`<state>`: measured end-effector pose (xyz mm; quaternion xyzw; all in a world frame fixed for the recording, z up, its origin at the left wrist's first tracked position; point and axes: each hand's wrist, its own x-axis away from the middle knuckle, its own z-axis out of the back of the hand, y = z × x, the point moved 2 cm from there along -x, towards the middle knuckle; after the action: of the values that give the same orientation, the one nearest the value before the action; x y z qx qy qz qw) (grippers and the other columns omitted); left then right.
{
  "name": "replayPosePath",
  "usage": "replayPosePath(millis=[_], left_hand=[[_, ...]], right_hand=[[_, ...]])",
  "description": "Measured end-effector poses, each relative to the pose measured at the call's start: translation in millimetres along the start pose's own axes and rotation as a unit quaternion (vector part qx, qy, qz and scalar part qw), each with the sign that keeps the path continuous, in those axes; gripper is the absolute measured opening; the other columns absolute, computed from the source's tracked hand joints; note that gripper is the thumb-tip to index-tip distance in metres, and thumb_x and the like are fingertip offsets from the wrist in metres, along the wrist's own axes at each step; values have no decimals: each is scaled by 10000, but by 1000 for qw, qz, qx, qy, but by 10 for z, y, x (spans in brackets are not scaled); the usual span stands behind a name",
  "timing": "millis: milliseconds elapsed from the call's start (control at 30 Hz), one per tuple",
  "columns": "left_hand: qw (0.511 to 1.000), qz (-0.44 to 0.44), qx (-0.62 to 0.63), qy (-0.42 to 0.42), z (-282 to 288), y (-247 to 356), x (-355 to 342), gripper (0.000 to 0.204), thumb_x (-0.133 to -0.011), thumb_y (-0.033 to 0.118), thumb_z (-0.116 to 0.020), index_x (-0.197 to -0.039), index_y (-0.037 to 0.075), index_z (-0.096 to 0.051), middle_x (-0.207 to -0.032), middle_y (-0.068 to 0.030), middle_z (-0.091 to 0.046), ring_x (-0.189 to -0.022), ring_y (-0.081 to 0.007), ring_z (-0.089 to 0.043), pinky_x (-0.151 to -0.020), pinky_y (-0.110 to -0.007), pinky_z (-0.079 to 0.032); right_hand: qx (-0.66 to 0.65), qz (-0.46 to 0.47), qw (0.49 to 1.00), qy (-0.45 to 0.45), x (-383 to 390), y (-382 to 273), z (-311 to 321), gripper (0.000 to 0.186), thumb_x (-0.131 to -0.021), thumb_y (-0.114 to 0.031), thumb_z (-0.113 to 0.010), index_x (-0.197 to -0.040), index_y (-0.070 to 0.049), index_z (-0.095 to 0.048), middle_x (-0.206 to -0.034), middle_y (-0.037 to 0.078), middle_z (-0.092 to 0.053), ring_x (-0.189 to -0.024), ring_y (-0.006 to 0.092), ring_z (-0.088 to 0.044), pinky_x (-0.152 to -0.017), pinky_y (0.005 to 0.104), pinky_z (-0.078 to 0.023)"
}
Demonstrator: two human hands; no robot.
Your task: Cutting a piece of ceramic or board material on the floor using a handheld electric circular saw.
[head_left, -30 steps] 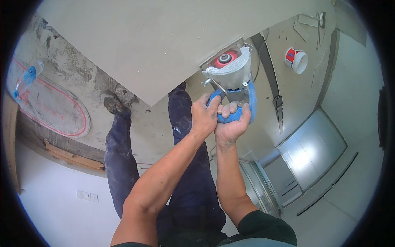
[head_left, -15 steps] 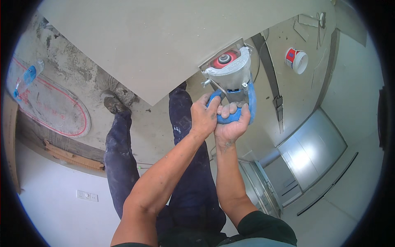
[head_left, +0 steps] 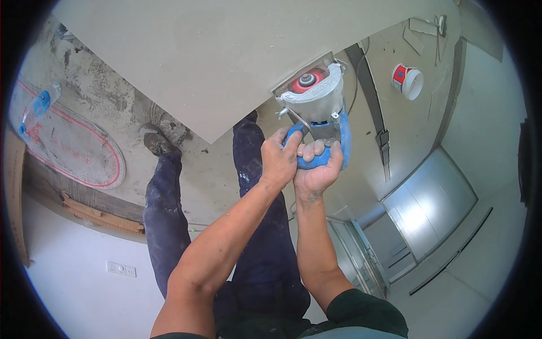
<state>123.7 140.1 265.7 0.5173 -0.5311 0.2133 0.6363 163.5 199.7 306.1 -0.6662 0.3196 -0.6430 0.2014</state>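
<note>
Both of my hands hold a handheld tile cutter (head_left: 314, 103) with a blue body, a silver guard and a round red and dark disc. My left hand (head_left: 280, 161) is closed on the left side of its blue handle. Beside it, my right hand (head_left: 319, 172) wraps the rear of the handle from below, fingers curled over the top. The cutter's front plate sits at the right-hand edge of a large pale tile slab (head_left: 209, 68), near its closest corner. The contact between disc and slab is hidden by the guard.
My legs (head_left: 167, 217) stand under and beside the slab's near corner. A plastic bottle (head_left: 40, 107) lies on an oval mat (head_left: 84, 147) at left. To the right are a dark strap (head_left: 370, 96), a cable (head_left: 355, 85) and a white and red bucket (head_left: 414, 85).
</note>
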Motion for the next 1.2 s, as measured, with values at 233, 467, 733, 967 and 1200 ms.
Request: replayPosePath(millis=[233, 467, 733, 967, 1200], left_hand=[[1000, 6, -5, 0, -15, -7, -5, 375, -878, 222, -602, -1072, -95, -645, -850, -208, -687, -783, -184, -646, -743, -325, -506], [1000, 5, 2, -4, -6, -23, -3, 371, -870, 220, -599, -1056, -97, -646, -814, -201, -679, -757, -176, -635, -726, -323, -504], [1000, 9, -1, -4, -7, -5, 0, 356, -875, 212, -595, -1055, -91, -651, -830, -194, -683, -766, -172, -629, -736, -322, -502], [1000, 16, -1, 1, -7, -16, 6, 359, -877, 215, -600, -1058, -90, -652, -843, -192, -688, -778, -176, -636, -741, -323, -504], [1000, 16, -6, -1, -3, 15, 16, 361, -878, 218, -598, -1055, -92, -651, -832, -191, -686, -774, -171, -634, -733, -319, -503]], right_hand=[[6, 4, 1000, -1, -2, 2, 14, 218, -968, -320, -492, -870, -126, -501, -673, 2, -483, -569, 141, -455, -621, 344, -441], [4, 3, 1000, -8, 0, 8, 14, 223, -971, -316, -486, -848, -129, -495, -675, 3, -482, -567, 141, -456, -621, 341, -442], [6, 8, 1000, -6, -3, 12, 25, 222, -968, -314, -487, -855, -124, -501, -670, 5, -487, -558, 143, -467, -613, 343, -447], [-1, 1, 1000, 2, -1, 18, 34, 224, -969, -321, -488, -862, -124, -503, -672, 5, -490, -561, 144, -467, -616, 344, -447], [-3, -2, 1000, 0, -8, 21, 63, 228, -973, -326, -484, -859, -129, -501, -674, 7, -492, -566, 147, -466, -623, 349, -448]])
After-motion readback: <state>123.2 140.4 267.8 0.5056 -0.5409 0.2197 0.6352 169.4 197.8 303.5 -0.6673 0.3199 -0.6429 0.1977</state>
